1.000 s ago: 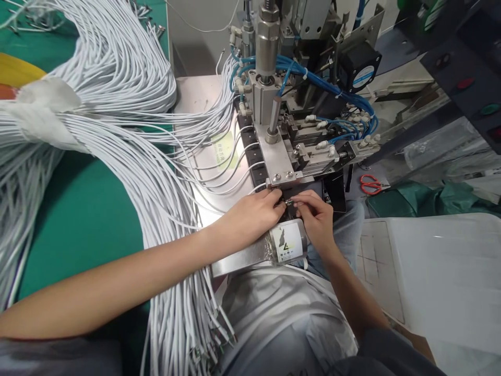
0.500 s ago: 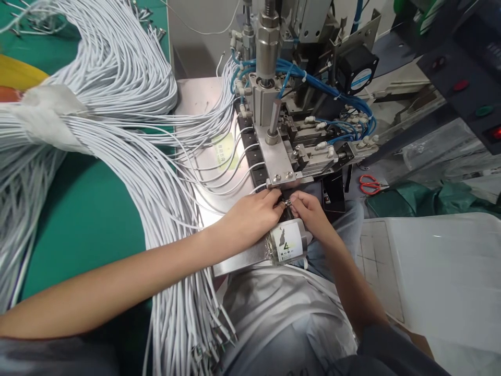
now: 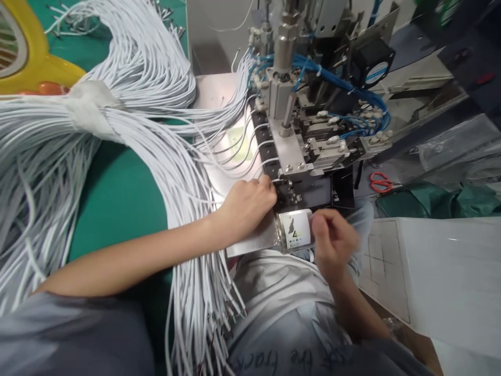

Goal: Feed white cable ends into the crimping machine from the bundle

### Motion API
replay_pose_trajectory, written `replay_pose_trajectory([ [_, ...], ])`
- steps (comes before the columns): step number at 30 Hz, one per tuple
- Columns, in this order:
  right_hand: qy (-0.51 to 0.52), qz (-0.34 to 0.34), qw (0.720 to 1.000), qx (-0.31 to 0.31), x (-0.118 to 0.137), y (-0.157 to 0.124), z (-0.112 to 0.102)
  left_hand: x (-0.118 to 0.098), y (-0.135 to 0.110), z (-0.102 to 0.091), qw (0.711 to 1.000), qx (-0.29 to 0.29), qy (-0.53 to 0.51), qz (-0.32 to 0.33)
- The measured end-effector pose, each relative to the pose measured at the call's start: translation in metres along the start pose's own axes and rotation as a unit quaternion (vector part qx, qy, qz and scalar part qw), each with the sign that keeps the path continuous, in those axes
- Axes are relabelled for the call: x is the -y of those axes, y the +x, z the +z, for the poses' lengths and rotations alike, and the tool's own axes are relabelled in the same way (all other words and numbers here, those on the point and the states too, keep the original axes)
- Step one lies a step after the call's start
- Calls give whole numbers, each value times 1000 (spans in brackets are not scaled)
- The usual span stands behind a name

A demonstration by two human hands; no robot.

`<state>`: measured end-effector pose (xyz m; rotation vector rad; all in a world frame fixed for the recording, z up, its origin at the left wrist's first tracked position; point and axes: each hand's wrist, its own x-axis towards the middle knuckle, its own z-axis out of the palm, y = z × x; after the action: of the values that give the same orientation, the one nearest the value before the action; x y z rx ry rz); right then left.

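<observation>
My left hand [image 3: 248, 209] rests at the near end of the machine's black slotted block [image 3: 270, 151], its fingers curled down; what they hold, if anything, is hidden. White cables [image 3: 238, 169] run from the left into the block. Slightly blurred, my right hand [image 3: 335, 243] is closed with thumb against fingers, just right of a clear container [image 3: 295, 230] with a white label. I cannot make out anything in its grip. Between the hands, small metal parts of the press machine [image 3: 289, 190] show under its flat steel plate.
A thick tied bundle of white cables [image 3: 144, 141] lies over the green table mat [image 3: 117, 193]. A yellow object [image 3: 43, 62] sits at the upper left. Red-handled scissors [image 3: 381, 183], green cloth [image 3: 442, 201] and a white bin [image 3: 442, 271] are on the right.
My right hand has drawn away from the left, moving right and down from the fixture. My left hand stays by the block. The whole view has shifted slightly.
</observation>
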<state>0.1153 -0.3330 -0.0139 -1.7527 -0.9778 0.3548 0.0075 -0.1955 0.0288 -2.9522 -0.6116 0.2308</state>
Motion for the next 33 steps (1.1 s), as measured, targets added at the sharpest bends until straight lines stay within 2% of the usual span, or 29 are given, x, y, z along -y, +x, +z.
replay_pose_trajectory([
  [2,24,4,989,144,12,-25,11,0,1,3,1000,-2,2,-20],
  [4,58,36,952,297,17,-45,29,0,1,6,1000,-9,-9,-18],
  [5,75,57,931,353,18,-52,38,0,1,7,1000,-14,-16,-16],
  [7,103,89,899,416,16,-62,55,1,2,9,999,-22,-27,-16],
  [9,114,103,888,434,15,-67,65,1,2,9,999,-24,-32,-18],
  [12,77,94,900,420,16,-69,66,1,1,7,998,-31,-44,-7],
  [15,-7,28,922,386,24,-69,56,-4,-2,5,993,-69,-87,39],
  [18,-82,-46,932,351,31,-65,39,-14,-7,3,973,-121,-159,111],
  [21,-97,-83,952,277,27,-45,14,-19,-10,2,956,-144,-223,128],
  [25,-71,-21,989,130,11,-2,-15,-12,-5,8,943,-152,-261,143],
  [27,-6,24,998,55,5,17,-19,-6,0,12,933,-178,-270,160],
  [28,38,46,997,38,3,24,-18,-3,3,14,926,-194,-279,165],
  [31,170,98,979,59,1,37,-6,3,9,18,898,-242,-331,161],
  [33,228,96,966,75,1,41,4,3,11,21,875,-282,-362,151],
])
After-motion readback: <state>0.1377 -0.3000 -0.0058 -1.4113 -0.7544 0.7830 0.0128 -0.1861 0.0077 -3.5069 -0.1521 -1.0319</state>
